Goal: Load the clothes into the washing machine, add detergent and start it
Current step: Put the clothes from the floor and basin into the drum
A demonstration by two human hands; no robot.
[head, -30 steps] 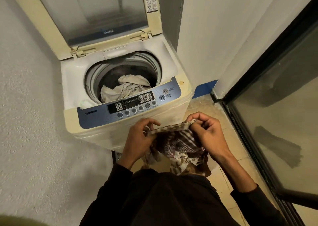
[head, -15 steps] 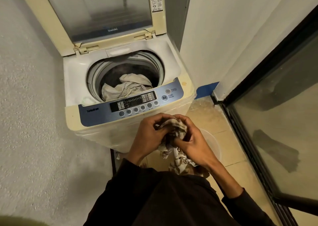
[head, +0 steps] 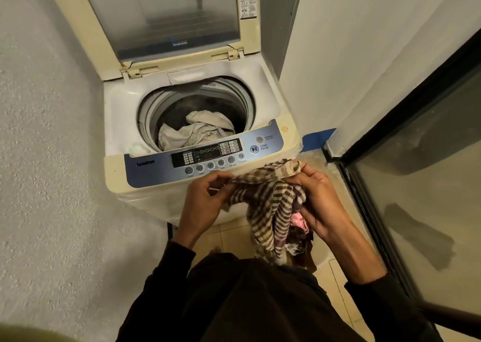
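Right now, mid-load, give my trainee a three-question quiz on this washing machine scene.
1. True or false: the cream hinged lid of the white top-loading washing machine is raised.
2. What lies in the drum? A) a crumpled pale cloth B) a red towel C) nothing
3. Fill in: the left hand and right hand hold a brown-and-cream ______ cloth.

Key: 1 true. 2 A, the pale cloth. 3 striped.

a brown-and-cream striped cloth (head: 270, 198) is hanging bunched just near the open-lidded washing machine (head: 197, 123), whose drum is holding a pale garment (head: 197, 129).
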